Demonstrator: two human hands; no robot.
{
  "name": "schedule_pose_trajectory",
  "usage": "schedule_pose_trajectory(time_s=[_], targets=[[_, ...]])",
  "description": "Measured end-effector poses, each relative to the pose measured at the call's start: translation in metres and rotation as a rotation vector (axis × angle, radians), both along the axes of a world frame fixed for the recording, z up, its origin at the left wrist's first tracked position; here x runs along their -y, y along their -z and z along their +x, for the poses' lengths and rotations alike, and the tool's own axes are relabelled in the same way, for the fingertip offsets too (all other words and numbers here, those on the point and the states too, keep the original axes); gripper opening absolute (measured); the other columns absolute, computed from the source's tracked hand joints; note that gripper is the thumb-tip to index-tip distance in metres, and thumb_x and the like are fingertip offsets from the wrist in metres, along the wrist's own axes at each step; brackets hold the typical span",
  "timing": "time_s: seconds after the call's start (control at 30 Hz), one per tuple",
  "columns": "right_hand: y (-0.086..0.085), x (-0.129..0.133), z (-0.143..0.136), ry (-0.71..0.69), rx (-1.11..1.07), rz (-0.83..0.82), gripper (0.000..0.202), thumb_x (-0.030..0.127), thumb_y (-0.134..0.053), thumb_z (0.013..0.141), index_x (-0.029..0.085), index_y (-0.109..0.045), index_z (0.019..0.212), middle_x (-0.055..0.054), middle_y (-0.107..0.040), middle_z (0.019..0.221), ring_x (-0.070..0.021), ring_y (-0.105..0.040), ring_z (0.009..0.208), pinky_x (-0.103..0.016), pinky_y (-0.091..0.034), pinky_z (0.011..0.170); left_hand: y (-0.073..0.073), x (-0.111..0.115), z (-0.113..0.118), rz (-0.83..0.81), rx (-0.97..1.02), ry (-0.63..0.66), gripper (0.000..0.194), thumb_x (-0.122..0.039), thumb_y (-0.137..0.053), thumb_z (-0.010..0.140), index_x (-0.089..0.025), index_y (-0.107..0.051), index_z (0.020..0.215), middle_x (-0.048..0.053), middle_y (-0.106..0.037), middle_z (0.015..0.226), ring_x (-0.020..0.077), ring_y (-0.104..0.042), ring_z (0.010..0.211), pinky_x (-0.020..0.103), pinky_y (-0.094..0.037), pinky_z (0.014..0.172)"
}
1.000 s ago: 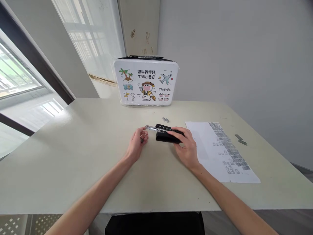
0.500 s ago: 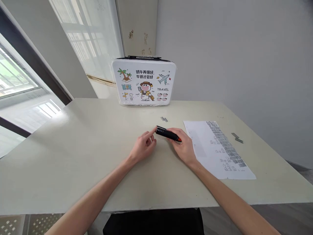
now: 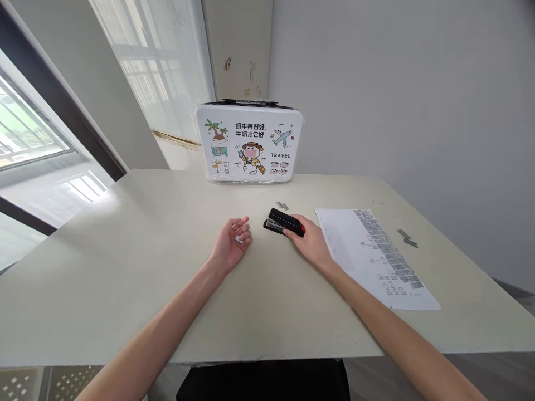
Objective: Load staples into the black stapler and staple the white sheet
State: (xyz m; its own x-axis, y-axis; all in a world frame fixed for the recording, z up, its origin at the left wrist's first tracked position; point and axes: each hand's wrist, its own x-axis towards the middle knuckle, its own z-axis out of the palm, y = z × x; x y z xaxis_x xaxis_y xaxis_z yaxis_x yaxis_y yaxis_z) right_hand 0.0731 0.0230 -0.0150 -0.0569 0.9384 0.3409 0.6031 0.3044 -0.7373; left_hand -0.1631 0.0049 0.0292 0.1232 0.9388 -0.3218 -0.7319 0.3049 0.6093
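A black stapler (image 3: 286, 219) with an orange-red part at its rear rests on the table, and my right hand (image 3: 308, 236) is wrapped round its back end. Its front points left, with a gap between the top arm and the base. To the left, apart from the stapler, my left hand (image 3: 232, 245) is turned palm inward with fingers curled. A small whitish patch shows among those fingers; I cannot make out what it is. Just behind the stapler lie small staple strips (image 3: 282, 205).
A printed paper sheet (image 3: 355, 267) lies right of my right hand. Farther right are more staple strips (image 3: 407, 238). A white cartoon-printed case (image 3: 251, 145) stands at the back of the table (image 3: 125, 267). A black seat (image 3: 263, 381) shows below the front edge.
My left index finger has left the stapler's front, and that hand has drawn back left with its fingers curled. In my right hand the stapler has turned to stand on its base, its jaw gap showing.
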Motion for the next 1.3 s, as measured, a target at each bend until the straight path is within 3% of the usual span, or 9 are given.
schedule_pose_trajectory(time_s=[0.13,0.27,0.37,0.47,0.67,0.93,1.13,1.23,1.3], targets=[[-0.012,-0.03,-0.021,-0.013,0.058,0.039,0.036,0.032,-0.069,0.091,0.025,-0.067,0.126,-0.008,-0.074,0.122,-0.0318,-0.064,0.116,-0.051,-0.05,0.102,0.0,0.001,0.003,-0.014,0.043,0.004,0.014,-0.019,-0.066,0.089,-0.007,-0.067,0.097,-0.001,-0.049,0.071,0.008,-0.043,0.052,0.021,-0.039,0.045],[-0.031,-0.013,-0.043,-0.035,0.115,0.229,0.034,0.033,-0.061,0.098,0.024,-0.062,0.131,-0.012,-0.064,0.137,-0.0299,-0.053,0.133,-0.049,-0.04,0.115,0.002,0.0,0.003,-0.041,0.091,-0.034,0.02,-0.024,-0.062,0.093,-0.006,-0.068,0.101,0.007,-0.059,0.079,0.0128,-0.057,0.062,0.023,-0.046,0.051],[-0.037,0.022,-0.056,-0.178,0.154,0.306,0.025,0.037,-0.056,0.103,0.023,-0.063,0.123,-0.01,-0.067,0.124,-0.0253,-0.062,0.118,-0.04,-0.051,0.102,0.003,0.002,0.005,-0.043,0.121,-0.046,0.025,-0.028,-0.059,0.096,-0.006,-0.069,0.103,0.013,-0.066,0.088,0.0188,-0.067,0.075,0.026,-0.054,0.061],[-0.032,0.045,-0.066,-0.243,0.208,0.197,0.026,0.04,-0.059,0.102,0.023,-0.063,0.121,-0.011,-0.064,0.119,-0.0253,-0.066,0.107,-0.037,-0.057,0.085,0.002,0.006,0.009,-0.054,0.126,-0.012,0.029,-0.031,-0.056,0.098,-0.007,-0.069,0.107,0.02,-0.072,0.105,0.0251,-0.073,0.092,0.032,-0.059,0.077],[-0.021,0.046,-0.074,-0.172,0.304,0.076,0.02,0.033,-0.054,0.105,0.025,-0.068,0.116,-0.008,-0.06,0.114,-0.0195,-0.068,0.085,-0.033,-0.055,0.068,0.003,0.009,0.014,-0.035,0.095,0.061,0.03,-0.03,-0.051,0.1,-0.009,-0.069,0.109,0.024,-0.069,0.132,0.0324,-0.068,0.123,0.04,-0.056,0.099],[-0.022,0.053,-0.059,-0.131,0.278,0.096,0.021,0.033,-0.05,0.107,0.027,-0.071,0.109,-0.005,-0.065,0.112,-0.0161,-0.067,0.078,-0.029,-0.05,0.063,0.007,0.009,0.016,0.012,0.168,0.127,0.029,-0.032,-0.055,0.098,-0.009,-0.068,0.111,0.025,-0.064,0.141,0.0348,-0.06,0.136,0.043,-0.05,0.112],[-0.023,0.061,-0.044,-0.194,0.115,0.049,0.016,0.028,-0.053,0.104,0.026,-0.069,0.102,-0.003,-0.073,0.103,-0.018,-0.072,0.084,-0.032,-0.056,0.078,0.005,0.01,0.016,0.019,0.184,0.113,0.031,-0.033,-0.058,0.096,-0.009,-0.068,0.113,0.027,-0.063,0.14,0.0368,-0.061,0.135,0.045,-0.054,0.108],[-0.032,0.065,-0.015,-0.144,0.027,0.043,0.017,0.035,-0.054,0.102,0.026,-0.068,0.106,-0.005,-0.075,0.106,-0.0202,-0.073,0.088,-0.035,-0.059,0.083,0.008,0.008,0.013,-0.013,0.183,0.068,0.03,-0.031,-0.061,0.094,-0.01,-0.068,0.114,0.027,-0.067,0.134,0.0363,-0.065,0.129,0.045,-0.059,0.101],[-0.039,0.066,0.019,-0.031,0.01,0.034,0.024,0.043,-0.055,0.101,0.026,-0.069,0.109,-0.007,-0.076,0.108,-0.0225,-0.073,0.09,-0.038,-0.06,0.081,0.01,0.006,0.01,-0.046,0.175,0.034,0.03,-0.031,-0.062,0.094,-0.01,-0.068,0.115,0.026,-0.069,0.128,0.0351,-0.068,0.125,0.044,-0.061,0.097]])
